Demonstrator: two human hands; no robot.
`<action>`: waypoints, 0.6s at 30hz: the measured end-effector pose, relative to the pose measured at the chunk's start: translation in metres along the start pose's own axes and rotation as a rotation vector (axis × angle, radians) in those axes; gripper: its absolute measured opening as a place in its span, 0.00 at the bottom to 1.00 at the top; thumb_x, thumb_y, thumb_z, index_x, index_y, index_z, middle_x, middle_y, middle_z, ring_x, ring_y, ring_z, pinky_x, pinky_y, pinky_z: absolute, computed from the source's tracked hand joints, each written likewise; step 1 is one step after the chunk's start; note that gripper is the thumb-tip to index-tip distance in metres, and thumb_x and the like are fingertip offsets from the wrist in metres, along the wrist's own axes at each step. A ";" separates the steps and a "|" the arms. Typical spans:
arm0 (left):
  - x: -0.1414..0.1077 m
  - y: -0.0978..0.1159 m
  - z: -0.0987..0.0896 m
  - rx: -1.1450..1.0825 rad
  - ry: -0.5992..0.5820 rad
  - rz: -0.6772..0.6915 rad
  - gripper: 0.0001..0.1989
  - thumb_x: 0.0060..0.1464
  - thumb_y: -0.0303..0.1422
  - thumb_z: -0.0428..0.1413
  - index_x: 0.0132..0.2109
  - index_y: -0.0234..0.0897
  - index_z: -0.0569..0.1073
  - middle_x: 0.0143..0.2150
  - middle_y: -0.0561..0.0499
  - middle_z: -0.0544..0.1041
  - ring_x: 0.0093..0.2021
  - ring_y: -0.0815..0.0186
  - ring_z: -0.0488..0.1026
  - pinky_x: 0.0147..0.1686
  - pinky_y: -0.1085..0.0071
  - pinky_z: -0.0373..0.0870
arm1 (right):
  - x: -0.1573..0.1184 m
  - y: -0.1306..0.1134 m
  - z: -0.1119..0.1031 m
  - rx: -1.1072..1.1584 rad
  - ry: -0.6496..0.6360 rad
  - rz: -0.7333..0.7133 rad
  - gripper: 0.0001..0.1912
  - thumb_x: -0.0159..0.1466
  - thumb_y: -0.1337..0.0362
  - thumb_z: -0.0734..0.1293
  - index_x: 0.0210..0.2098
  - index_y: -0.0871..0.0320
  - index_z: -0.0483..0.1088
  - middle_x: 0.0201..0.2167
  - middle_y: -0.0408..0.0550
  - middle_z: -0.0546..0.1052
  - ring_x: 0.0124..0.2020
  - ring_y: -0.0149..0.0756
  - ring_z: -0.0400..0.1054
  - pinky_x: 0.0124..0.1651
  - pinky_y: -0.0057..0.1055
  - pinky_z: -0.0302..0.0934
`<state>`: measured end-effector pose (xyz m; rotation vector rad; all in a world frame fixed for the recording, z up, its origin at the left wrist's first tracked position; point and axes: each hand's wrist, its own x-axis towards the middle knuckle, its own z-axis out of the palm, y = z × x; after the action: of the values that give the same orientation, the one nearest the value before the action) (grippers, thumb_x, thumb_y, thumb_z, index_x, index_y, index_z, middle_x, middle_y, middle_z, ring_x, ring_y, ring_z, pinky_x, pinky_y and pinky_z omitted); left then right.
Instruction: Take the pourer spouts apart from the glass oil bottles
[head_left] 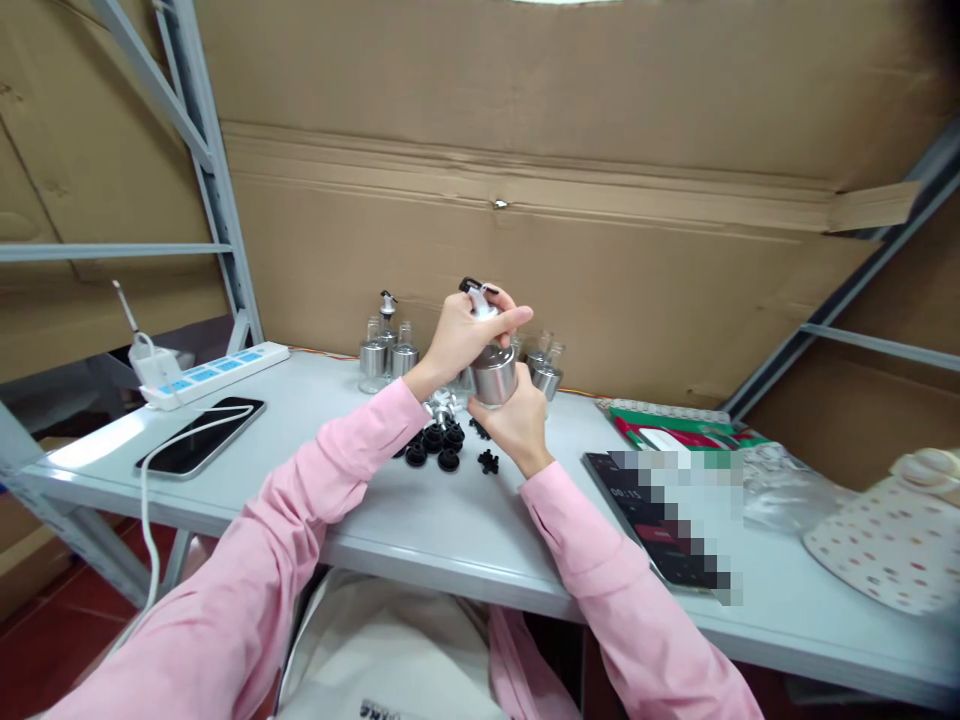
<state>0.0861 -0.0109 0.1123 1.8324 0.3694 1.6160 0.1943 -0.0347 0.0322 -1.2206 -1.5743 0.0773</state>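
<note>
My left hand (480, 325) grips the spout top (480, 300) and my right hand (519, 410) holds the shiny bottle (495, 375) under it, mid-frame, above the worktop (450, 520)

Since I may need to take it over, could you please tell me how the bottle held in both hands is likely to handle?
The bottle looks stiff and probably fragile, as its clear upper part appears to be glass. Its shiny, smooth metal band may feel slippery. Laid on its side, it would likely roll, given its round body.
</note>
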 end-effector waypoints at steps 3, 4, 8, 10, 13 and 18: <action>0.002 -0.001 -0.010 -0.069 -0.064 -0.046 0.17 0.45 0.40 0.62 0.27 0.34 0.64 0.18 0.59 0.65 0.17 0.78 0.63 0.20 0.78 0.59 | 0.000 -0.007 -0.004 0.169 -0.209 0.035 0.21 0.40 0.61 0.70 0.33 0.57 0.62 0.26 0.42 0.70 0.26 0.36 0.63 0.30 0.32 0.58; 0.002 -0.002 -0.013 -0.096 -0.089 -0.076 0.17 0.44 0.40 0.62 0.27 0.34 0.63 0.18 0.60 0.64 0.16 0.78 0.63 0.19 0.78 0.59 | 0.000 -0.008 -0.005 0.265 -0.319 0.054 0.20 0.40 0.62 0.70 0.31 0.58 0.63 0.25 0.42 0.69 0.26 0.35 0.63 0.31 0.32 0.58; 0.003 -0.005 -0.020 -0.204 -0.156 -0.193 0.20 0.43 0.43 0.62 0.27 0.35 0.61 0.17 0.61 0.61 0.15 0.78 0.63 0.19 0.78 0.60 | -0.003 -0.005 -0.007 0.859 -0.860 0.212 0.19 0.42 0.63 0.69 0.34 0.60 0.65 0.28 0.46 0.73 0.29 0.37 0.67 0.34 0.34 0.61; 0.003 -0.004 -0.019 -0.239 -0.129 -0.195 0.20 0.44 0.43 0.62 0.26 0.35 0.60 0.17 0.62 0.60 0.15 0.78 0.63 0.20 0.78 0.61 | -0.005 0.000 -0.005 1.160 -1.065 0.336 0.23 0.42 0.61 0.69 0.38 0.61 0.65 0.28 0.46 0.73 0.29 0.36 0.68 0.34 0.34 0.62; 0.004 -0.004 -0.014 -0.218 -0.044 -0.164 0.19 0.44 0.42 0.62 0.26 0.35 0.60 0.17 0.62 0.62 0.16 0.78 0.64 0.20 0.78 0.61 | -0.007 0.007 -0.001 1.475 -1.264 0.426 0.27 0.40 0.59 0.70 0.39 0.62 0.64 0.26 0.44 0.72 0.27 0.33 0.68 0.33 0.32 0.62; 0.002 -0.003 -0.010 -0.067 0.063 -0.047 0.17 0.46 0.42 0.61 0.27 0.34 0.64 0.17 0.60 0.66 0.17 0.78 0.65 0.20 0.79 0.62 | -0.005 0.014 0.005 1.616 -1.345 0.380 0.28 0.41 0.55 0.69 0.39 0.62 0.63 0.25 0.44 0.71 0.27 0.33 0.68 0.31 0.30 0.61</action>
<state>0.0781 -0.0044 0.1124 1.7136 0.3793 1.6373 0.1990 -0.0297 0.0187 0.0744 -1.4216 2.2637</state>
